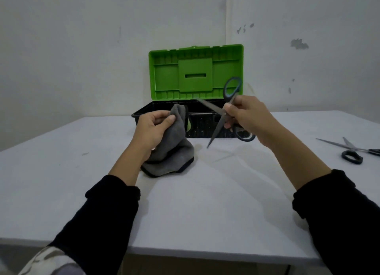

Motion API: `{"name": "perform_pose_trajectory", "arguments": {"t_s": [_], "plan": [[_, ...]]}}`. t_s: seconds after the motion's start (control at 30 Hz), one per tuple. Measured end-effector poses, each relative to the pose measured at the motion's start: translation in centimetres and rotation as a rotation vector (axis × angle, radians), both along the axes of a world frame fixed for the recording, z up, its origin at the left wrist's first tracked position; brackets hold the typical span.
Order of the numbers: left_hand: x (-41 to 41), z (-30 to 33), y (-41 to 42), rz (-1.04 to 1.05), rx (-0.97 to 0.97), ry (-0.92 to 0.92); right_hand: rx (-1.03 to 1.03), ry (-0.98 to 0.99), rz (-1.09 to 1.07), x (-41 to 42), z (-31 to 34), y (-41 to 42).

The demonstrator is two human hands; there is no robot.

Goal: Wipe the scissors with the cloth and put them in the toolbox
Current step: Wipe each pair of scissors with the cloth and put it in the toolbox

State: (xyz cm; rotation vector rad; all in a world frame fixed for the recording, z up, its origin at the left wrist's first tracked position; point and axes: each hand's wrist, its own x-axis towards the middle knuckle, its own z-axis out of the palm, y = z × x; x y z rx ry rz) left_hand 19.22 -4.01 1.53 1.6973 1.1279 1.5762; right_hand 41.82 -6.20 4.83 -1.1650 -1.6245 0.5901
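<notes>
Grey fleece cloth [174, 134] bunched in left hand [153, 128]'s closed grip; right hand [245, 114] pinches splayed dark-handled steel scissors [221, 118] at the pivot, before the open green-lidded toolbox [195, 73]. Best wipe spine-side, away from edges.

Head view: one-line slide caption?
Right hand holds open scissors, left hand grips cloth, before open toolbox.

One view only, worn on the head, looking forward and down across the white table [205, 202] toward the wall [82, 38]. It sits close: both black sleeves run in from the bottom corners, the left hand [150, 128] and right hand [246, 114] land mid-frame, and wide-angle bending shows at the edges.
</notes>
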Motion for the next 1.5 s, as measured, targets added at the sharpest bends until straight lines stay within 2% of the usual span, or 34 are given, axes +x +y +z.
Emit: {"name": "perform_pose_trajectory", "arguments": {"t_s": [0.1, 0.23, 0.43, 0.53, 0.73, 0.9, 1.1, 1.23, 1.5], "plan": [[0.0, 0.6, -0.4, -0.029, -0.007, -0.053, 0.002, -0.304, 0.075, -0.7, 0.4, -0.9], [0.1, 1.4, -1.3, -0.196, -0.083, 0.025, 0.063, -0.47, 0.089, -2.0, -0.1, -0.5], [0.7, 1.6, -1.8, -0.223, -0.119, 0.117, 0.146, -0.354, 0.031, -2.3, -0.5, -0.1], [0.8, 1.3, -1.6, -0.107, 0.046, 0.263, 0.21, -0.387, 0.042, -2.2, -0.4, -0.4], [1.3, 1.5, -2.3, -0.097, 0.094, 0.468, 0.249, -0.485, 0.004, -2.1, -0.2, -0.5], [2.2, 1.2, -2.0, -0.03, 0.167, 0.536, 0.251, -0.449, 0.023, -2.9, -0.6, -0.3], [2.2, 1.0, -1.7, -0.025, 0.106, 0.599, 0.247, -0.405, 0.001, -2.1, -0.4, -0.5], [2.4, 1.0, -1.9, 0.03, 0.116, 0.601, 0.24, -0.418, 0.016, -2.4, -0.5, -0.5], [3.0, 1.0, -2.1, 0.052, 0.112, 0.627, 0.197, -0.319, 0.003, -2.1, -0.9, -0.2]]}}
